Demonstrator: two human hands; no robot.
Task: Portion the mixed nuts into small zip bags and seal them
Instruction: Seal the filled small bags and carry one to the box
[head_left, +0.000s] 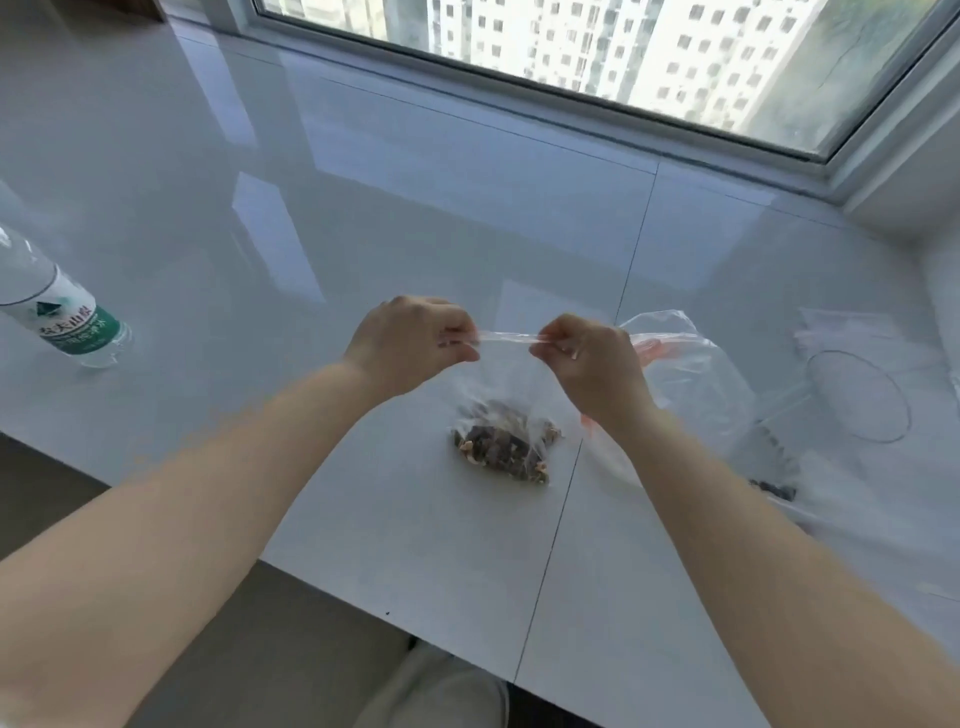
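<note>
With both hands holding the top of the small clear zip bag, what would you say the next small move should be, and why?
Probably pinch along the zip strip from one end to the other to close it. The left hand and right hand each pinch one end of the top edge of the small clear plastic zip bag, stretching it taut, and the mixed nuts already sit at its bottom on the white table.

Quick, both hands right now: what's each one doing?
Left hand: pinching the top strip of the small zip bag at its left end.
Right hand: pinching the same strip at its right end.
</note>
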